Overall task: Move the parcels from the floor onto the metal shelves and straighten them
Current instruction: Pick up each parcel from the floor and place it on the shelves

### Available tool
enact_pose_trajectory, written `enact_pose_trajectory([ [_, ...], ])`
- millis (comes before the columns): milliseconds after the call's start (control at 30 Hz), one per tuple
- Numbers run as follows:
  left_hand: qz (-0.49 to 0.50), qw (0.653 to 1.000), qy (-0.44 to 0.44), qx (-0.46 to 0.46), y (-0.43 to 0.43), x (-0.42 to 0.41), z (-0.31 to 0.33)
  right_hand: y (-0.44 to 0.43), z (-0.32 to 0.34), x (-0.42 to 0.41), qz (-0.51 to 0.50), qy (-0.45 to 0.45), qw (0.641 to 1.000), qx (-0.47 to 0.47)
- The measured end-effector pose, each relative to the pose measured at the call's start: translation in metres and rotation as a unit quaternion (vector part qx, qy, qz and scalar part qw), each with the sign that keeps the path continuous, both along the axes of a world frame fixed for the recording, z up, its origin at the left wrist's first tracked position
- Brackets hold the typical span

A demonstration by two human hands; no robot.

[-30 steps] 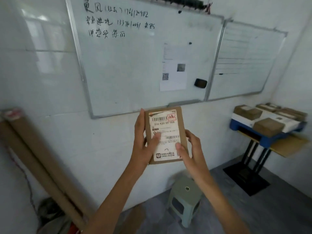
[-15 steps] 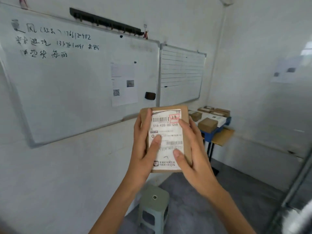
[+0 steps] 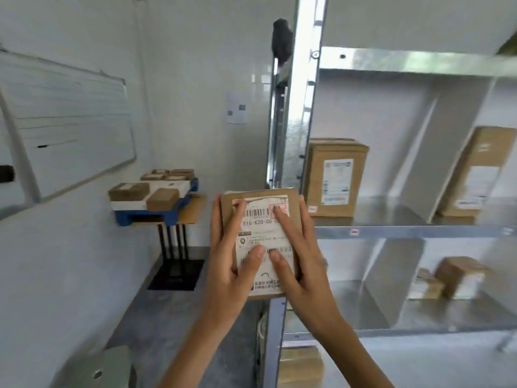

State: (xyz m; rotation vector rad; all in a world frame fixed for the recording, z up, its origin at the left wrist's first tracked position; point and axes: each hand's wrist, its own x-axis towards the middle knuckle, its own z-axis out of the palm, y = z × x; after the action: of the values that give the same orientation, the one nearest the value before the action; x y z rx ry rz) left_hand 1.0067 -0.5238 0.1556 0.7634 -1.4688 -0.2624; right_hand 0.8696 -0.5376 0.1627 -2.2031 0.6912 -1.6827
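**shelfwatcher:** Standing right next to them, so here goes. One small brown parcel is held up in mid-air with both hands, label facing them. It's right in front of the front upright of the metal shelves, about level with the lip of the middle shelf, not resting on anything.

**boxfan22:** how are they holding it tho? proper grip or just palms?

**shelfwatcher:** Proper grip. The left hand has its fingers curled round the parcel's left edge, thumb pressed flat on the label. The right hand clamps the right edge, thumb on the lower part of the label too. Its index finger lies straight up across the label, with the tip on a red stamp near the top corner. The two thumbs nearly meet.

**boxfan22:** anything on the shelves?

**shelfwatcher:** Yeah. The middle shelf has a tall box standing upright near the left end, label out. Well to the right of it there's a leaning box, tilted. The shelf below has a couple of small parcels on the right side. They're kind of blurry, so I can't tell how they're lying. There are more boxes down low by the upright.

**boxfan22:** and the rest of the room?

**shelfwatcher:** The left wall has a whiteboard. In the corner there's a blue tray on a black-legged stand, with several brown parcels on top. A sheet of paper is stuck on the far wall.
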Motion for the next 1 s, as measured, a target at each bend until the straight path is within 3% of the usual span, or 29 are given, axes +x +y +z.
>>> enact_pose_trajectory([
  [167, -0.159, 0.987, 0.022, 0.0, -0.022, -0.13, 0.014, 0.013, 0.011, -0.123, -0.124, -0.015, 0.992, 0.006],
  [300, -0.224, 0.975, -0.008, 0.007, -0.034, -0.224, 0.014, 0.026, 0.006, -0.21, -0.206, -0.042, 0.977, 0.013],
  [633, -0.258, 0.965, -0.037, -0.01, -0.05, -0.442, -0.005, 0.027, -0.02, -0.42, -0.284, -0.034, 0.957, 0.039],
  [1000, -0.291, 0.955, -0.036, 0.051, -0.087, -0.632, -0.013, -0.005, -0.033, -0.609, -0.304, -0.049, 0.949, 0.066],
])
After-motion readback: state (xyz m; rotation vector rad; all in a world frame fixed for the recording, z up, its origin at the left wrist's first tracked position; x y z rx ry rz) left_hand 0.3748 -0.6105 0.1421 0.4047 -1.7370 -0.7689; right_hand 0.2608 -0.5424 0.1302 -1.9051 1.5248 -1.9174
